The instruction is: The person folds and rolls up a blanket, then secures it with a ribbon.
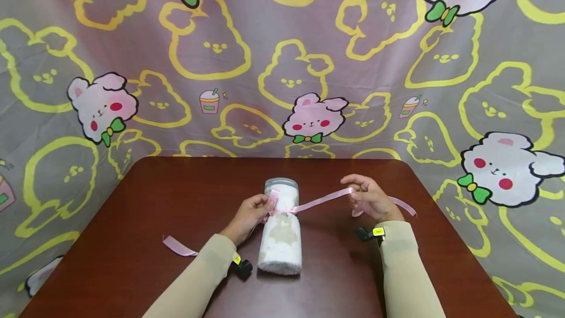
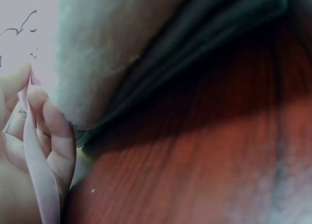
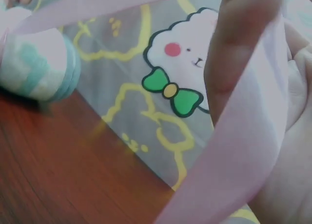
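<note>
A rolled white fleece blanket [image 1: 279, 244] with a beige pattern lies lengthwise on the table, a grey edge at its far end. Pink ribbon [image 1: 321, 201] wraps round its middle and pulls it in there. At the roll's left side my left hand [image 1: 250, 215] pinches one part of the ribbon between thumb and finger; in the left wrist view that ribbon [image 2: 36, 155] runs down across the palm. My right hand [image 1: 372, 200], raised to the right of the roll, holds the other length, which stretches taut from the roll. Its loose end hangs beyond the hand.
The dark red-brown table [image 1: 185, 190] reaches back to a grey cartoon-print curtain [image 1: 265, 28] that closes off the back and sides. A ribbon tail [image 1: 178, 247] lies on the table by the left forearm. Each wrist wears a small black camera [image 1: 243, 269].
</note>
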{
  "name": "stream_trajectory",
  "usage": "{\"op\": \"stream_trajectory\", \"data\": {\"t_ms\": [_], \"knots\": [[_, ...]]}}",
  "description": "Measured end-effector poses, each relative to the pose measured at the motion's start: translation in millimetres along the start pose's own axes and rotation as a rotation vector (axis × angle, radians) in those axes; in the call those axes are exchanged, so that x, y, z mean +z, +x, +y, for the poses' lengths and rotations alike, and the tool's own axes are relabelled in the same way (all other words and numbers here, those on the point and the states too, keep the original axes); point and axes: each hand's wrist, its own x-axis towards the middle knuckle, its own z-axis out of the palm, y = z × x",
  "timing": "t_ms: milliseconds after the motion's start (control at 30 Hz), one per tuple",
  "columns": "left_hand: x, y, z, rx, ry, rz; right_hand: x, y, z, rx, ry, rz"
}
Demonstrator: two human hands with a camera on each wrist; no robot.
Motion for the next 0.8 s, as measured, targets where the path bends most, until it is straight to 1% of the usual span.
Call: {"op": "stream_trajectory", "data": {"t_ms": [67, 200, 333, 433, 500, 633, 733, 800], "knots": [[1.8, 0.6, -2.0, 0.005, -0.010, -0.010, -1.8, -1.0, -8.1, -0.015, 0.007, -0.001], [1.4, 0.2, -3.0, 0.021, -0.062, -0.027, -2.3, 5.0, -31.9, 0.028, -0.051, 0.028], [0.4, -0.2, -1.8, 0.037, -0.107, -0.091, 0.7, 14.3, -59.6, 0.043, -0.127, 0.065], [1.6, 0.6, -1.9, 0.061, -0.099, -0.126, 2.5, 19.9, -76.4, 0.034, -0.177, 0.107], [2.0, 0.7, -1.3, 0.074, -0.084, -0.126, 3.6, 23.4, -84.1, 0.028, -0.189, 0.126], [1.8, -0.7, -0.1, 0.064, -0.057, -0.101, 5.5, 32.3, -94.6, -0.023, -0.168, 0.144], [1.8, -1.3, -0.3, 0.053, -0.067, -0.088, 7.0, 42.6, -102.3, -0.092, -0.129, 0.158], [2.5, -1.2, -1.2, 0.063, -0.079, -0.087, 8.3, 51.1, -108.6, -0.147, -0.092, 0.182]]}}
